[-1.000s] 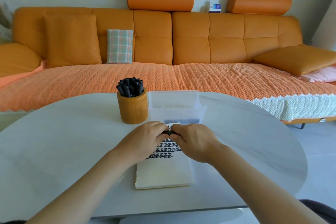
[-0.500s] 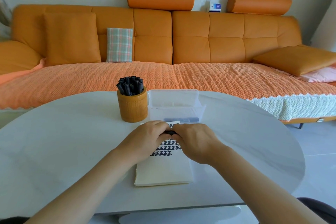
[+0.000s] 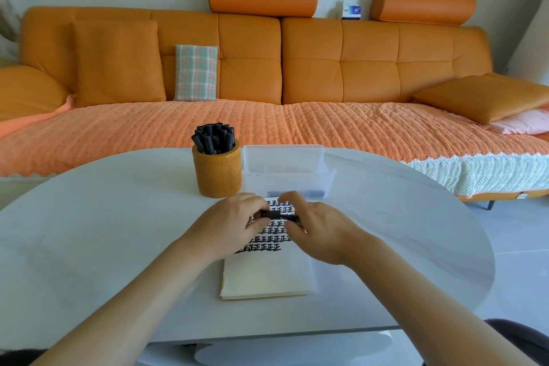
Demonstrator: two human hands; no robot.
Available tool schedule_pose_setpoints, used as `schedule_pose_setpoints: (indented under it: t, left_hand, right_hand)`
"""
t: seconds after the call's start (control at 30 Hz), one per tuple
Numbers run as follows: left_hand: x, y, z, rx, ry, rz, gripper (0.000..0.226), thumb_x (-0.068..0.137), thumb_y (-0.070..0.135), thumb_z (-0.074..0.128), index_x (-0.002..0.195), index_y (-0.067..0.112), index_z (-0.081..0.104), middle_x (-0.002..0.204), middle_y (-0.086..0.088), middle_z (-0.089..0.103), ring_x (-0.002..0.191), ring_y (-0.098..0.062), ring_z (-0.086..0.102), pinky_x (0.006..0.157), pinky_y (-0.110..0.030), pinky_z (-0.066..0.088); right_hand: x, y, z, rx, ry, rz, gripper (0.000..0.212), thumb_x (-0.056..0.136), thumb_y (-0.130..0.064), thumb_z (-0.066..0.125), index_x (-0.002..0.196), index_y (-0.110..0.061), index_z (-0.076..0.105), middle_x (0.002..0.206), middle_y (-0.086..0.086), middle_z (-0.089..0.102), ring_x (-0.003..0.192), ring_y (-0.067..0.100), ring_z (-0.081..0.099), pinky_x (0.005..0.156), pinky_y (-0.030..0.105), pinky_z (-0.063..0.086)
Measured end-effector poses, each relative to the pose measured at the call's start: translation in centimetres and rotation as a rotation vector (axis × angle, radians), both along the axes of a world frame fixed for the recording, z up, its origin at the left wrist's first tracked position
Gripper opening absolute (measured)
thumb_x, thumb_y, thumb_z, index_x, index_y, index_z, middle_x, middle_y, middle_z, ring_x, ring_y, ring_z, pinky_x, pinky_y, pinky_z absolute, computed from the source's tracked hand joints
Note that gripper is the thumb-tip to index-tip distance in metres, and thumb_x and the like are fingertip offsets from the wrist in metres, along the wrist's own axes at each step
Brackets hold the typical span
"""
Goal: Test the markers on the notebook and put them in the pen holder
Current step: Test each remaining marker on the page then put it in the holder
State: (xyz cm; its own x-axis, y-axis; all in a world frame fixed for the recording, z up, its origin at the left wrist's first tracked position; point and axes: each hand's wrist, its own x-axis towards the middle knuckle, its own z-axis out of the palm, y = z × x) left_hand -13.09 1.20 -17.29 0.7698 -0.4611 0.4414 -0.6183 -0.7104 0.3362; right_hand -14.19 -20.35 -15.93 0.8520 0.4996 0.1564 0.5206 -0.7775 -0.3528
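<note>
A cream notebook (image 3: 267, 276) lies open on the white table (image 3: 104, 232), its upper half covered with rows of black marks. Above those marks I hold a black marker (image 3: 277, 215) level, across both hands. My left hand (image 3: 234, 226) grips its left end and my right hand (image 3: 318, 232) grips its right end; a short stretch of the barrel shows between them. The orange pen holder (image 3: 217, 174) stands just behind my left hand, packed with several black markers (image 3: 214, 140).
A clear plastic box (image 3: 286, 171) sits to the right of the pen holder, behind the notebook, with a dark marker lying at its bottom. An orange sofa (image 3: 267, 68) with cushions runs along the wall past the table's far edge.
My hands were pressed together over the marker. They have drawn slightly apart, so the barrel and more of the written marks now show between them.
</note>
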Motion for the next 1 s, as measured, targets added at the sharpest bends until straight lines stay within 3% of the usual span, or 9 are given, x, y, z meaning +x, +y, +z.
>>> schedule_pose_setpoints:
  t: [0.1,0.23,0.33,0.4,0.5,0.6,0.73,0.83,1.0]
  left_hand:
    - [0.2,1.7,-0.4,0.033,0.001,0.103,0.01,0.092,0.034,0.059,0.094,0.025,0.059,0.087,0.014,0.055,0.08,-0.005,0.051,0.064,-0.027,0.046]
    - [-0.2,4.7,-2.1,0.059,0.023,0.228,0.01,0.092,0.035,0.053,0.088,0.026,0.054,0.084,0.015,0.052,0.08,-0.005,0.049,0.063,-0.029,0.046]
    - [-0.4,6.1,-3.5,0.058,0.034,0.325,0.014,0.092,0.036,0.053,0.086,0.024,0.055,0.084,0.013,0.052,0.082,-0.009,0.047,0.064,-0.03,0.045]
    - [-0.5,6.4,-4.2,0.067,0.011,0.343,0.014,0.09,0.034,0.056,0.085,0.021,0.056,0.084,0.011,0.052,0.084,-0.011,0.046,0.064,-0.03,0.044]
    - [-0.5,6.5,-4.5,0.088,-0.018,0.339,0.012,0.089,0.031,0.059,0.086,0.02,0.059,0.086,0.008,0.052,0.085,-0.013,0.046,0.067,-0.031,0.044]
    - [-0.3,6.7,-4.7,0.086,-0.028,0.348,0.013,0.089,0.031,0.06,0.085,0.019,0.059,0.086,0.007,0.052,0.085,-0.016,0.046,0.067,-0.032,0.043]
    - [-0.2,6.6,-5.1,0.089,-0.048,0.366,0.014,0.088,0.033,0.059,0.084,0.019,0.059,0.086,0.006,0.053,0.083,-0.02,0.046,0.067,-0.036,0.044]
    - [0.0,6.6,-5.2,0.078,-0.042,0.36,0.015,0.088,0.035,0.058,0.084,0.02,0.057,0.086,0.006,0.052,0.083,-0.019,0.045,0.067,-0.037,0.045]
    - [0.0,6.5,-5.2,0.07,-0.03,0.351,0.014,0.088,0.034,0.059,0.085,0.02,0.057,0.086,0.006,0.051,0.085,-0.018,0.044,0.069,-0.037,0.045]
  right_hand:
    - [-0.1,-0.7,0.6,0.16,0.095,0.025,0.028,0.093,-0.005,0.034,0.109,-0.029,0.035,0.075,-0.001,0.051,0.065,0.017,0.045,0.063,0.041,0.041]
    - [0.0,-0.7,0.6,0.418,0.267,-0.073,0.04,0.096,0.001,0.038,0.088,-0.028,0.063,0.088,0.001,0.056,0.07,0.014,0.055,0.064,0.032,0.054]
    - [-0.1,-0.4,0.4,0.704,0.483,-0.089,0.053,0.091,0.015,0.031,0.106,-0.017,0.072,0.091,0.0,0.064,0.079,0.012,0.062,0.077,0.036,0.059]
    - [-0.1,-0.5,0.0,0.74,0.512,-0.078,0.063,0.086,0.022,0.03,0.119,-0.017,0.066,0.091,-0.008,0.068,0.08,0.004,0.065,0.082,0.029,0.056]
    - [-0.3,-0.7,-0.7,0.7,0.438,-0.043,0.047,0.094,0.009,0.05,0.123,-0.025,0.064,0.085,-0.009,0.065,0.077,0.015,0.061,0.078,0.025,0.053]
    - [-0.8,-0.4,-1.3,0.838,0.492,-0.093,0.014,0.098,-0.017,0.06,0.107,-0.019,0.07,0.073,0.001,0.05,0.066,0.019,0.046,0.058,0.025,0.04]
    - [-0.8,-0.3,-1.9,0.925,0.543,-0.181,0.022,0.097,-0.003,0.047,0.098,-0.01,0.068,0.069,0.012,0.058,0.059,0.026,0.051,0.053,0.028,0.037]
    - [-0.9,-0.6,-2.4,0.886,0.534,-0.166,0.014,0.089,0.008,0.056,0.083,-0.003,0.063,0.069,0.015,0.064,0.058,0.028,0.056,0.057,0.031,0.045]
    - [-0.9,-0.2,-3.0,0.79,0.476,-0.199,0.019,0.085,-0.003,0.072,0.071,-0.006,0.059,0.059,-0.002,0.061,0.05,0.011,0.05,0.049,0.022,0.039]
